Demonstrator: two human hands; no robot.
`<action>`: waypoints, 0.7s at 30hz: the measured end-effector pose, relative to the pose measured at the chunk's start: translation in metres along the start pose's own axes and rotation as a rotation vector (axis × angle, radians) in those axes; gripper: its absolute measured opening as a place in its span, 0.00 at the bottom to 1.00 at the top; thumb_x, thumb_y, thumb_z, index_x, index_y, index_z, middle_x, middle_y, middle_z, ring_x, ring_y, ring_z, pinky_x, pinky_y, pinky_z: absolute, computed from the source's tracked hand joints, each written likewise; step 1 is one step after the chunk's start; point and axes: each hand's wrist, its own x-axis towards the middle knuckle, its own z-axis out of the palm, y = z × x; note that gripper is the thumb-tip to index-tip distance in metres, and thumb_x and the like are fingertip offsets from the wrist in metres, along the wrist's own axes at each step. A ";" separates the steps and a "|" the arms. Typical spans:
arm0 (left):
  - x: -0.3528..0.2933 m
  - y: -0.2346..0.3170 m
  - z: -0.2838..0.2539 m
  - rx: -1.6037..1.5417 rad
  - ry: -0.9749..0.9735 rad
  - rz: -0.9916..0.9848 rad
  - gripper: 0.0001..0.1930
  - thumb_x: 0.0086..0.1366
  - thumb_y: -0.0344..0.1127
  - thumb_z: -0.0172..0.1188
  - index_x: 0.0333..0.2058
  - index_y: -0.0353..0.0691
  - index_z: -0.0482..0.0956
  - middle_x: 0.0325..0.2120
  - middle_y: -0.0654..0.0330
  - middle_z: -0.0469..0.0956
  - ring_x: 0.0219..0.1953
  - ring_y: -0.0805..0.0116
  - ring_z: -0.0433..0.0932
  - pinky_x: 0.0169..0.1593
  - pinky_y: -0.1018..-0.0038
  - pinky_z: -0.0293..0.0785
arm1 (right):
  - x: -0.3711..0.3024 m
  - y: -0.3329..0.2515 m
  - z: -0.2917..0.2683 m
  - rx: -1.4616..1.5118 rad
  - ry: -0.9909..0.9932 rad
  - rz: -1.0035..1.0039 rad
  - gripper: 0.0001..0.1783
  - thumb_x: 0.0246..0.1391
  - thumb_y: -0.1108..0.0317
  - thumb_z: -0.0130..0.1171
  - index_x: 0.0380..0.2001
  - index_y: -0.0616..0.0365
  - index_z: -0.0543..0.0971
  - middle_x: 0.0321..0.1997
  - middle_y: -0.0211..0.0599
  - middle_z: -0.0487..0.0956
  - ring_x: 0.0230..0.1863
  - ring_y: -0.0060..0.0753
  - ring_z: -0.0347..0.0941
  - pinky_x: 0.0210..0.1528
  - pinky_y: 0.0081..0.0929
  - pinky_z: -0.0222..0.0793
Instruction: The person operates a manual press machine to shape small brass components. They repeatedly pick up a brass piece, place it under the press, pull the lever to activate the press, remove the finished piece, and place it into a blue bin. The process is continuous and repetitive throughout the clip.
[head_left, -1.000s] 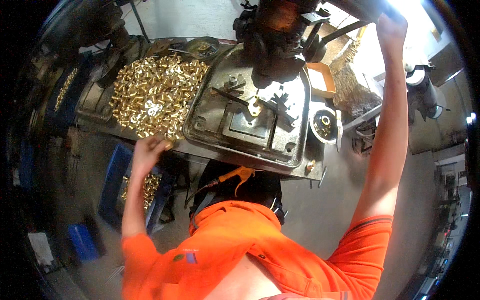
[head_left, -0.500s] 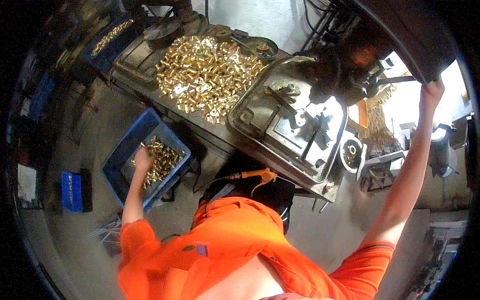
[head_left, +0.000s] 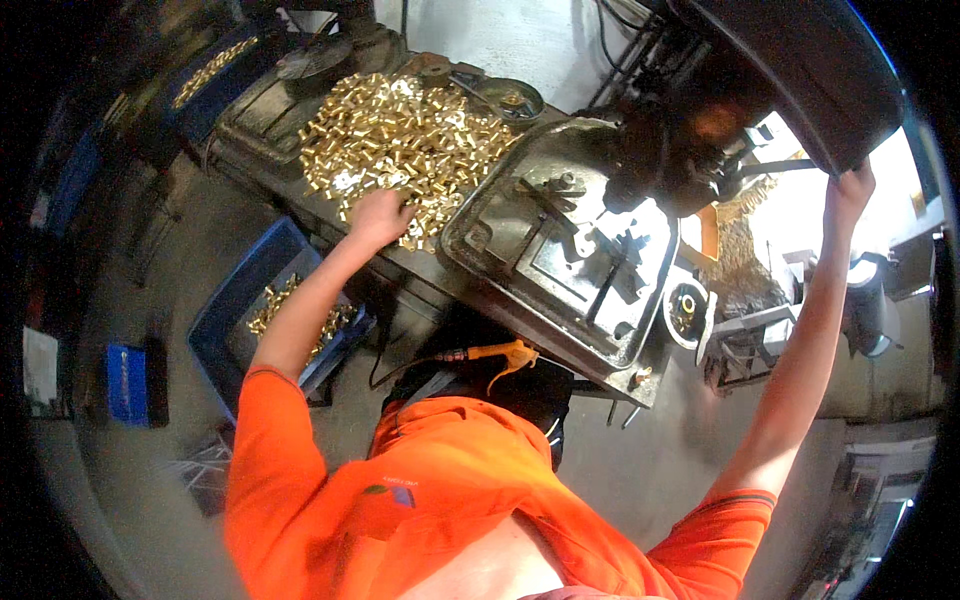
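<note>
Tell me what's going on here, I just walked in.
A person in an orange shirt is at a bench-top machine. Their left hand is at the near edge of a heap of brass pieces; whether it holds one is unclear. Their right hand is raised at the lower corner of a black machine cover, its hold unclear. More brass pieces lie in a blue bin, partly hidden by the left forearm.

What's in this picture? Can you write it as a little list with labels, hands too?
Left hand: at the near edge of the brass-coloured pile; grip unclear
Right hand: raised, at the black machine cover's lower end; grip unclear
Blue bin: brass-coloured pieces inside
Metal tray: right of the pile
Orange gun-shaped tool: below the tray in view
</note>
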 end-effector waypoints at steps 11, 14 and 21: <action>-0.062 0.096 -0.077 -0.500 0.065 0.584 0.08 0.53 0.28 0.60 0.33 0.36 0.75 0.26 0.55 0.73 0.26 0.59 0.75 0.28 0.69 0.71 | -0.168 -0.198 0.072 -0.079 0.240 0.135 0.25 0.41 0.79 0.47 0.47 0.60 0.74 0.43 0.42 0.77 0.48 0.32 0.72 0.55 0.34 0.65; -0.079 0.130 -0.058 -0.625 0.066 0.811 0.09 0.51 0.24 0.60 0.33 0.37 0.75 0.27 0.55 0.73 0.27 0.55 0.75 0.30 0.67 0.72 | -0.265 -0.263 0.138 0.411 -0.289 0.612 0.30 0.28 0.84 0.48 0.44 0.69 0.72 0.37 0.39 0.77 0.38 0.34 0.73 0.44 0.26 0.69; -0.087 0.181 -0.047 -0.677 -0.095 0.991 0.11 0.50 0.22 0.60 0.34 0.34 0.72 0.25 0.54 0.70 0.26 0.55 0.73 0.28 0.67 0.69 | -0.332 -0.275 0.175 1.278 -0.310 1.000 0.41 0.23 0.88 0.42 0.52 0.67 0.66 0.49 0.38 0.72 0.51 0.35 0.68 0.51 0.37 0.68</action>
